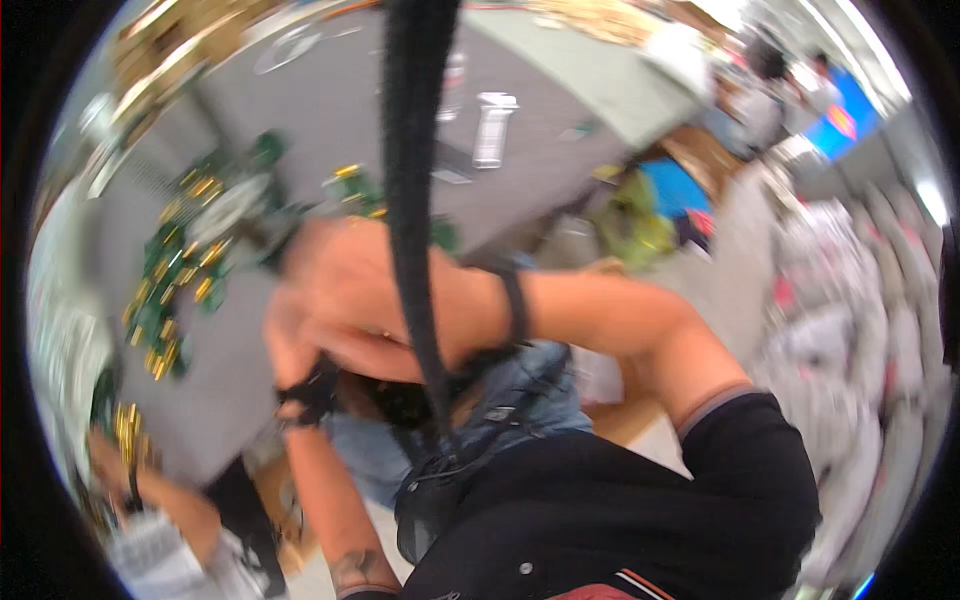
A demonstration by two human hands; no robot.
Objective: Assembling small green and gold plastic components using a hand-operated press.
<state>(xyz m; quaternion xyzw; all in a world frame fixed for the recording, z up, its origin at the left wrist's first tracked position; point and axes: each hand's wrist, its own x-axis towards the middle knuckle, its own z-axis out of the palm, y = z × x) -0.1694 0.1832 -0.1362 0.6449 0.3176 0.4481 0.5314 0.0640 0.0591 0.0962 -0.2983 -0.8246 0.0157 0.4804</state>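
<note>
Although blur covers much, we see at left the long cluster of green-and-gold pieces point(163, 268) on the grey table point(225, 375), slanting from upper right to lower left. Just to its right, our left hand point(290, 330) meets the right hand point(352, 275) — neither is clearly nearer — and we cannot tell whether their fingers grip something.

Tabletop point(320, 95) left of piled bags point(890, 350)
Small pieces point(187, 273) are spread on the tabletop's left side; behind them, at the far left, cardboard boxes point(185, 45) are set.
</note>
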